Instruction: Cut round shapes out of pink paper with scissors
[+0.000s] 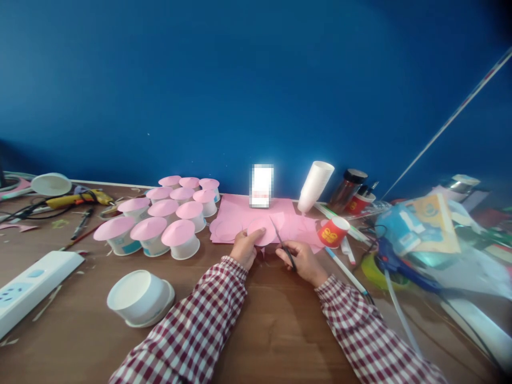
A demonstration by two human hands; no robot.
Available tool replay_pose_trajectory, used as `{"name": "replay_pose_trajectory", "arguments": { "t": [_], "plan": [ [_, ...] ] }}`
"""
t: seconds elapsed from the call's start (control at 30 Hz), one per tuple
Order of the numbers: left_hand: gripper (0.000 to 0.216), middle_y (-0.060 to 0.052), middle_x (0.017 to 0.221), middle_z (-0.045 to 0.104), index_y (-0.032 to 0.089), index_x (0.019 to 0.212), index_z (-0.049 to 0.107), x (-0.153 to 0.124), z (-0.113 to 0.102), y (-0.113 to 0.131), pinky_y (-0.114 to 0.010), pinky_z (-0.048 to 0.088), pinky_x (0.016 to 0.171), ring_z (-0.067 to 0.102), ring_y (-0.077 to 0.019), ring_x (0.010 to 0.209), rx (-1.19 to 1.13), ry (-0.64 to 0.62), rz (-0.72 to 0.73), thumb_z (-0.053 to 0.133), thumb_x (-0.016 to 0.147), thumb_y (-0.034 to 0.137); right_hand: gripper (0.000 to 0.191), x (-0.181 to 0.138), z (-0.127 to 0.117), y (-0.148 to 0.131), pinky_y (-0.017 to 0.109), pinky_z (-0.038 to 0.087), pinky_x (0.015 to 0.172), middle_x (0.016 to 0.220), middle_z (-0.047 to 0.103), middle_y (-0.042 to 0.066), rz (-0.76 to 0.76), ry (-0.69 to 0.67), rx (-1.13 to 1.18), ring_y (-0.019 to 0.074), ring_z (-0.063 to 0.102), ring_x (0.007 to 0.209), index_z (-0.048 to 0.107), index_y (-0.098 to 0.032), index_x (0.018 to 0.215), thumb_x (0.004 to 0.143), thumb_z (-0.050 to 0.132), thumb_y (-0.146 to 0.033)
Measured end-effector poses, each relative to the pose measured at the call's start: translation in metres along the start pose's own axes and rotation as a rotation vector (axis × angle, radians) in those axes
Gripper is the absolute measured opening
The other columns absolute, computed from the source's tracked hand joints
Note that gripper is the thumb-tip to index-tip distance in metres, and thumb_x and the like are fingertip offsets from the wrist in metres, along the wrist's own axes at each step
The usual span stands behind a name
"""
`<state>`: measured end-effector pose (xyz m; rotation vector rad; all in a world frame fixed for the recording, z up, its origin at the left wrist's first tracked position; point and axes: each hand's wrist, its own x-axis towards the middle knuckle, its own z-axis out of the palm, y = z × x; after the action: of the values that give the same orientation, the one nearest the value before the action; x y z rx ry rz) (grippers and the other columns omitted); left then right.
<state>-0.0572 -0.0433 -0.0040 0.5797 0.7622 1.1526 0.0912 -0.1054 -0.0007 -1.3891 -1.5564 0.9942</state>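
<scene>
My left hand (245, 248) pinches a round piece of pink paper (262, 234) by its left edge, thumb on top. In my right hand (306, 260) is a pair of dark scissors (285, 246), its blades pointing up and left at the right edge of that piece. Whether the blades are parted is hard to make out. Behind both hands lie pink paper sheets (232, 210), some with round outlines. To the left stand several white paper cups (186, 248) topped with shallow pink paper cones (178, 232).
White cups (136, 293) stand upside down at front left, near a power strip (36, 288). A yellow glue gun (80, 199) lies behind. A stack of white cups (316, 184) leans at the back. On the right are a red cup (334, 232), markers (347, 271) and a plastic bag (420, 229).
</scene>
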Motion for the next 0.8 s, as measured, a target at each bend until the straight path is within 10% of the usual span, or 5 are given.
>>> {"name": "replay_pose_trajectory", "arguments": {
  "t": [0.8],
  "plan": [
    [0.026,-0.012,0.078,0.069,0.007,0.080,0.063,0.0013,-0.0017,-0.0023,-0.027,0.053,0.061,0.065,-0.0193,0.071,-0.016,-0.018,0.013,0.076,0.060,0.018,0.033,0.0011,0.0004,0.0020,0.019,0.035,0.039,0.046,0.046,-0.006,0.016,0.018,0.022,0.0088,0.044,0.040,0.060,-0.016,0.072,0.076,0.060,-0.049]
  ]
}}
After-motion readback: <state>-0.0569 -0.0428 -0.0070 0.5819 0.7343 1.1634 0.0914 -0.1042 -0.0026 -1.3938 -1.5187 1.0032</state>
